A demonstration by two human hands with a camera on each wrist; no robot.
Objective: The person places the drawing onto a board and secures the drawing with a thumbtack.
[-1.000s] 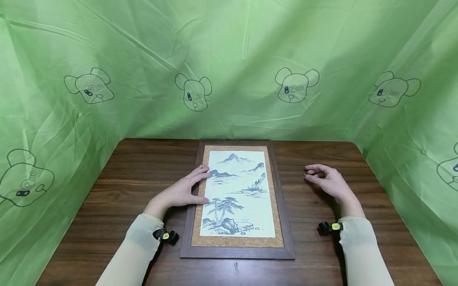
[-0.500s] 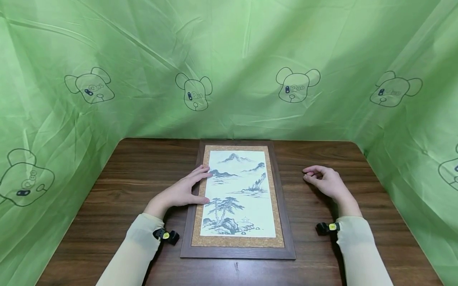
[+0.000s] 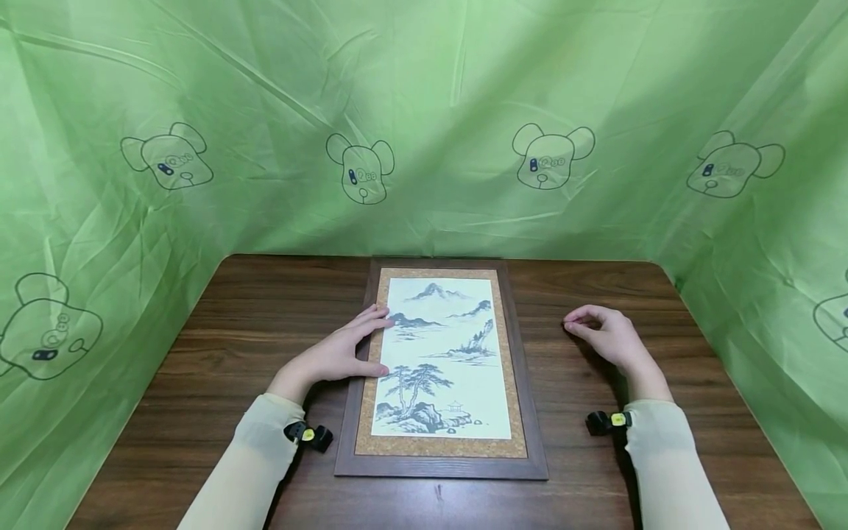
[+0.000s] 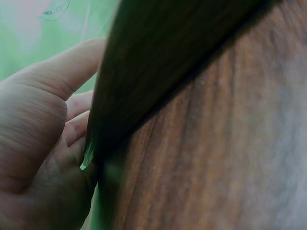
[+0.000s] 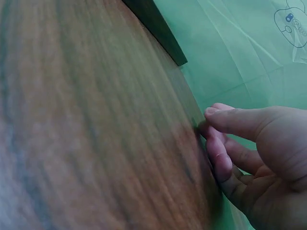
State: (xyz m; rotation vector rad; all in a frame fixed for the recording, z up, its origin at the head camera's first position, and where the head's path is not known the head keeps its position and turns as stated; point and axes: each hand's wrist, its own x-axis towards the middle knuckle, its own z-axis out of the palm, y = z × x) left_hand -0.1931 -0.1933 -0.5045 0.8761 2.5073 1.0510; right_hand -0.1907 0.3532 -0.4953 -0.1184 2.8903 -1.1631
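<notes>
A corkboard (image 3: 437,447) in a dark brown wooden frame (image 3: 437,467) lies on the table, a white sheet with an ink landscape (image 3: 444,353) on its cork. My left hand (image 3: 334,353) rests on the left side of the frame with fingers and thumb spread, the tips at the sheet's edge. In the left wrist view the thumb (image 4: 79,60) lies over the frame's edge. To the right of the board my right hand (image 3: 612,338) pinches thumb and forefinger together close over the tabletop. Whatever sits between these fingertips is almost wholly hidden; its kind I cannot tell.
The dark wood-grain table (image 3: 252,302) is enclosed at the back and sides by a green curtain (image 3: 450,88) printed with bear heads. The framed board reaches close to the table's back edge. Each wrist wears a small black camera (image 3: 599,423).
My right thumb and forefinger have closed together; one second ago a gap with a small dark thing showed between them. My left hand and the board stay in place.
</notes>
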